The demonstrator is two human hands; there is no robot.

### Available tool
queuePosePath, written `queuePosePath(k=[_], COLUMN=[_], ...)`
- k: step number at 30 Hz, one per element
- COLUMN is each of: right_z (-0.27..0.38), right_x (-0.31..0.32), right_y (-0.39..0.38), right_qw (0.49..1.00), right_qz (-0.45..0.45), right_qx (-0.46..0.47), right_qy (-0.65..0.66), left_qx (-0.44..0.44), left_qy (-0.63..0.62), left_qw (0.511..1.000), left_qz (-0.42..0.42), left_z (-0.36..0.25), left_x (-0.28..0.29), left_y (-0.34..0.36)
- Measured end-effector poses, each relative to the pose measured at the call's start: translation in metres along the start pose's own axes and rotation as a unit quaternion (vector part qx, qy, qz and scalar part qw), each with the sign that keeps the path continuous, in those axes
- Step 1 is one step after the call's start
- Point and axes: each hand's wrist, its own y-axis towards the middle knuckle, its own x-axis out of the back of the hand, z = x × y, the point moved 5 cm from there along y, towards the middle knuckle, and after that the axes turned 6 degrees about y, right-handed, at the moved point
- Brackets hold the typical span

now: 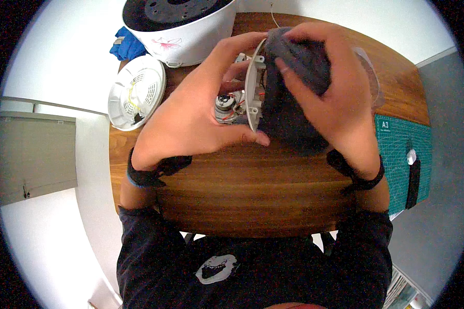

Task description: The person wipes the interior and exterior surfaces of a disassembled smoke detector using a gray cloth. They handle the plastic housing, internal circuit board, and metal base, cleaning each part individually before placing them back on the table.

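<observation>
My left hand (191, 116) grips a round white plastic housing (253, 87), long axis up-view (motor (225, 101) leftward). My right hand (340, 87) clutches grey cloth (294, 123).

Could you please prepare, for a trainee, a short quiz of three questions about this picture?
1. Which hand grips the dark grey cloth?
2. True or false: the white vented cover lies to the left of the green cutting mat.
3. What lies on the cutting mat?
a) a blue cloth
b) a black strip-like object
c) a white tub

Key:
1. The right hand; the left hand holds the white round housing.
2. True.
3. b
</observation>
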Motion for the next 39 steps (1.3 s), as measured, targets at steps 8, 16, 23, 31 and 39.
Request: queuePosePath(k=[8, 16, 23, 31, 39], right_z=[0.003, 0.005, -0.015, -0.001, -0.008], right_x=[-0.007, -0.014, -0.008, -0.021, -0.015], right_y=[-0.002, -0.014, -0.008, -0.023, -0.049], right_qw=[0.994, 0.962, 0.989, 0.944, 0.829], right_qz=[0.106, 0.246, 0.134, 0.296, 0.552], right_qx=[0.0, -0.055, -0.054, -0.08, -0.081], right_qy=[0.037, 0.108, 0.03, 0.119, 0.038], left_qx=[0.047, 0.009, 0.009, -0.059, -0.064], left_qy=[-0.012, 0.025, 0.058, 0.15, 0.341], left_qw=[0.998, 0.993, 0.997, 0.98, 0.918], left_qz=[-0.026, -0.114, -0.051, -0.115, -0.193], left_z=[-0.001, 0.007, 0.002, 0.002, -0.04], left_x=[-0.002, 0.01, 0.002, 0.013, 0.004], left_y=[-0.001, 0.001, 0.002, 0.002, 0.011])
